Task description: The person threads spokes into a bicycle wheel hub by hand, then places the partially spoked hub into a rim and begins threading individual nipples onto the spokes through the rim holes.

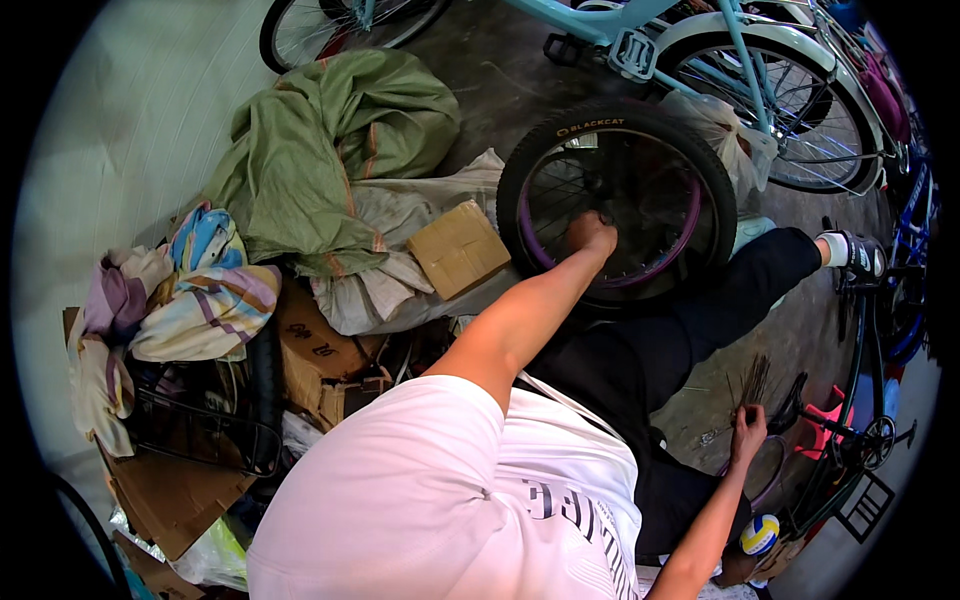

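My left arm reaches across to a bicycle wheel [513,180] with a black tyre and a purple rim. My left hand [592,235] is closed, over the spoke area inside the rim, below the hub. What its fingers grip is too dark to make out. Low on the right, my right hand [748,432] is closed around the lower end of a bundle of thin dark rods [752,382], spoke-like, which fan out above the fingers. The wheel leans close to my stretched-out leg [745,290] in black trousers.
A small cardboard box [458,250] sits on pale sacking left of the wheel, near a green woven sack [320,150]. Beyond stands a light-blue bicycle [590,20]. Patterned cloth [210,300] and cartons [325,345] pile at left. A ball [759,534] lies lower right.
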Available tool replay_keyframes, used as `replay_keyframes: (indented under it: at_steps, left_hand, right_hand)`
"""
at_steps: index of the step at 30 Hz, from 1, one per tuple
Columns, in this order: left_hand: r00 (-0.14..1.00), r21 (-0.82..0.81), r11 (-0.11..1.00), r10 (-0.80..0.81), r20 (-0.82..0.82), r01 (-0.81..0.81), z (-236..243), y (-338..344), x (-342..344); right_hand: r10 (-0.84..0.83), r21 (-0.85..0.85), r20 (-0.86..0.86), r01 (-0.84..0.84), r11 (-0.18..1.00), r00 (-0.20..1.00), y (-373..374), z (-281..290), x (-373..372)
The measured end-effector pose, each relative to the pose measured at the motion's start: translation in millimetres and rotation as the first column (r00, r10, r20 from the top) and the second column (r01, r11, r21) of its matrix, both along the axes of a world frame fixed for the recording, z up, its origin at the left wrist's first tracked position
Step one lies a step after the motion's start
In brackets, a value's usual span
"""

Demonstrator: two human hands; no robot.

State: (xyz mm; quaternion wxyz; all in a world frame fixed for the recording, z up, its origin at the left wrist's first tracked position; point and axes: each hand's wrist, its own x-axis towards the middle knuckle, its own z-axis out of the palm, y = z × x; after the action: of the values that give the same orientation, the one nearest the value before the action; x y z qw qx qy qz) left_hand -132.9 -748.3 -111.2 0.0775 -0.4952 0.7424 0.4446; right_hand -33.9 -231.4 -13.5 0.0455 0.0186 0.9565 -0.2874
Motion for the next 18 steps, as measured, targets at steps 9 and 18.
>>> replay_keyframes:
  at_steps: [9,18]
  left_hand:
    - [0.999,-0.011,1.0,-0.014,-0.03,0.013,7.1,1.3,7.8]
    - [0.991,0.064,0.993,-0.109,0.083,0.104,10.3,5.2,20.6]
  right_hand:
    - [-0.007,0.022,0.04,0.006,1.0,0.999,4.0,-6.4,5.7]
    - [-0.029,-0.014,0.088,0.03,0.999,0.996,-1.7,-6.4,7.3]
